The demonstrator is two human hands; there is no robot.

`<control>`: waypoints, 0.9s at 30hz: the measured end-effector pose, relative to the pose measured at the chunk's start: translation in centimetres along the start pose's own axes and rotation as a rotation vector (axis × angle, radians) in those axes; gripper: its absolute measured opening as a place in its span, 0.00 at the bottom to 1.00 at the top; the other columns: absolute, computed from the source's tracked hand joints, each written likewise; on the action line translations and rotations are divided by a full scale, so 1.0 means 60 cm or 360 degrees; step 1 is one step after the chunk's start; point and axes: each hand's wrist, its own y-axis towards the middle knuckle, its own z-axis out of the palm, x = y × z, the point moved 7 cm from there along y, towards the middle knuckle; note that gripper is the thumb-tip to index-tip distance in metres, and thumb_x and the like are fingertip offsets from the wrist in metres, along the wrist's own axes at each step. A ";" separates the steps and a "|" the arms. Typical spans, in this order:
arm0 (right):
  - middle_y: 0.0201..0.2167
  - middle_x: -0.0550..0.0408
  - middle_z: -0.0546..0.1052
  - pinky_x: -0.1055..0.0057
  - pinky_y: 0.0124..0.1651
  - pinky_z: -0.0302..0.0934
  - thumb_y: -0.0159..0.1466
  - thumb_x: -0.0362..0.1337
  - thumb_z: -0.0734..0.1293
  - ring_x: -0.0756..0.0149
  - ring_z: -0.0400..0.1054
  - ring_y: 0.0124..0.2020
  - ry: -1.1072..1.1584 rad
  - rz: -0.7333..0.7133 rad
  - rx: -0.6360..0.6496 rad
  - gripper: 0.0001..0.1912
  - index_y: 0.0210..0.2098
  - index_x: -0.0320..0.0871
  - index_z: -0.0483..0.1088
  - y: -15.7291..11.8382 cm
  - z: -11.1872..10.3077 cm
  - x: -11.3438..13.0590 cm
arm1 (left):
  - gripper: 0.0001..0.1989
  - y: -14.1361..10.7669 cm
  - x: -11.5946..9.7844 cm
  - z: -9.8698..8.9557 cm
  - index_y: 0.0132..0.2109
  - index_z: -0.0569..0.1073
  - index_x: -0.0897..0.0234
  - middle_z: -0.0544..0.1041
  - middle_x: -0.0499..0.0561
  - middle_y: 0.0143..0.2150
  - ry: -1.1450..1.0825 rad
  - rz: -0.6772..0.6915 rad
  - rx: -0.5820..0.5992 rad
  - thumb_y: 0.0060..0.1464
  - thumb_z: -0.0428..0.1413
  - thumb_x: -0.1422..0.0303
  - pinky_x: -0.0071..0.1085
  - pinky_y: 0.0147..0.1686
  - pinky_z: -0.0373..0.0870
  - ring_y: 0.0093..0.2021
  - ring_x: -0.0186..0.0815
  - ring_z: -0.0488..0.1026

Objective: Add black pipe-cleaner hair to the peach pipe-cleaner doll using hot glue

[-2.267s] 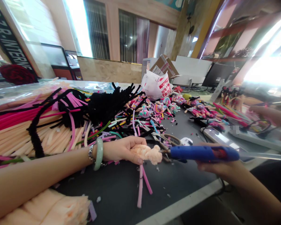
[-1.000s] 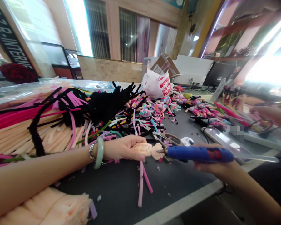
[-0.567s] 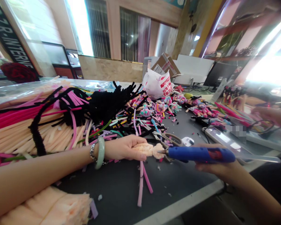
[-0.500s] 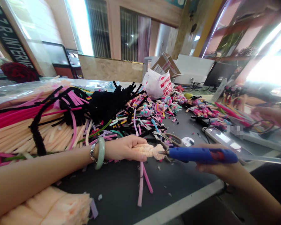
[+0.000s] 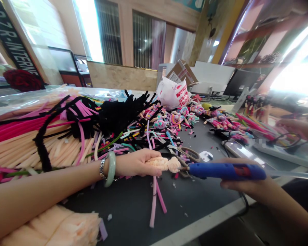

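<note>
My left hand point(image 5: 137, 163) grips a fluffy peach chenille piece point(image 5: 164, 164) at the middle of the table, and part of it is hidden in my fingers. Two pink pipe cleaners point(image 5: 154, 200) hang below that hand. My right hand point(image 5: 242, 181) holds a blue hot glue gun point(image 5: 227, 171) level, with its metal tip against the peach tuft's right end. A jade bangle point(image 5: 110, 169) and a metal bracelet sit on my left wrist. Steel scissors point(image 5: 188, 153) lie just behind the tip.
Bundled peach and pink chenille stems point(image 5: 41, 147) fill the left, with a black chenille heap point(image 5: 118, 118) behind. Small dolls point(image 5: 171, 119) are piled beyond. A phone point(image 5: 242, 152) lies right on the dark table point(image 5: 125, 208). Another person's hand point(image 5: 297, 128) is far right.
The glue gun has shifted slightly right, and its tip now rests at the tuft's end instead of overlapping it. The peach piece stays in my left hand.
</note>
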 end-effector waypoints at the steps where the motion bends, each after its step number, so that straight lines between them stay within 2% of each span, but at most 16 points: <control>1: 0.24 0.55 0.78 0.71 0.29 0.65 0.47 0.45 0.75 0.60 0.70 0.26 -0.0019 -0.0007 0.0005 0.15 0.33 0.45 0.78 0.000 -0.002 0.003 | 0.18 0.000 -0.001 0.000 0.39 0.66 0.65 0.59 0.41 0.26 -0.0001 0.0004 0.0000 0.51 0.58 0.56 0.22 0.18 0.48 0.22 0.24 0.53; 7: 0.26 0.55 0.78 0.69 0.32 0.66 0.46 0.43 0.75 0.58 0.71 0.28 0.0024 0.0012 0.0038 0.15 0.32 0.43 0.78 0.000 0.004 0.010 | 0.14 -0.002 -0.009 0.004 0.37 0.62 0.66 0.57 0.40 0.27 -0.0048 -0.0014 -0.0016 0.55 0.56 0.60 0.21 0.18 0.48 0.21 0.22 0.51; 9: 0.26 0.54 0.78 0.67 0.35 0.67 0.44 0.45 0.76 0.56 0.72 0.30 0.0060 0.0080 -0.0076 0.19 0.34 0.44 0.78 -0.004 0.002 -0.004 | 0.14 -0.002 -0.010 0.005 0.37 0.61 0.65 0.56 0.40 0.27 -0.0074 -0.0025 -0.0009 0.55 0.56 0.60 0.21 0.18 0.48 0.21 0.22 0.50; 12: 0.23 0.54 0.76 0.63 0.35 0.67 0.40 0.51 0.76 0.54 0.71 0.30 0.0053 0.0241 -0.0353 0.26 0.35 0.44 0.77 -0.017 -0.011 -0.041 | 0.14 -0.002 -0.010 0.005 0.36 0.60 0.65 0.55 0.40 0.27 -0.0112 -0.0034 -0.0019 0.55 0.56 0.61 0.21 0.17 0.48 0.21 0.21 0.49; 14: 0.23 0.53 0.76 0.62 0.33 0.66 0.39 0.53 0.76 0.55 0.70 0.27 0.0039 0.0305 -0.0419 0.26 0.33 0.44 0.76 -0.022 -0.014 -0.062 | 0.14 -0.002 -0.009 0.005 0.36 0.60 0.65 0.55 0.40 0.27 -0.0117 -0.0031 -0.0032 0.55 0.56 0.61 0.21 0.17 0.47 0.21 0.21 0.49; 17: 0.19 0.54 0.73 0.65 0.27 0.64 0.42 0.53 0.75 0.59 0.67 0.22 0.0031 0.0225 -0.0283 0.21 0.27 0.44 0.74 -0.015 -0.007 -0.064 | 0.14 -0.001 -0.008 0.005 0.36 0.60 0.65 0.54 0.40 0.27 -0.0128 -0.0029 -0.0048 0.55 0.56 0.61 0.21 0.17 0.46 0.21 0.21 0.48; 21: 0.17 0.56 0.71 0.69 0.24 0.61 0.47 0.49 0.74 0.64 0.64 0.20 0.0085 0.0083 -0.0062 0.15 0.24 0.44 0.74 -0.001 0.009 -0.032 | 0.14 0.000 -0.003 0.004 0.36 0.60 0.65 0.54 0.40 0.27 -0.0149 -0.0037 -0.0051 0.54 0.56 0.60 0.20 0.16 0.45 0.20 0.21 0.47; 27: 0.18 0.58 0.71 0.70 0.25 0.60 0.44 0.47 0.75 0.66 0.63 0.20 0.0283 0.0244 -0.0207 0.15 0.26 0.44 0.73 -0.005 0.015 -0.020 | 0.15 0.002 0.003 0.000 0.36 0.61 0.64 0.55 0.40 0.27 -0.0133 -0.0025 -0.0047 0.53 0.58 0.59 0.20 0.16 0.48 0.20 0.22 0.50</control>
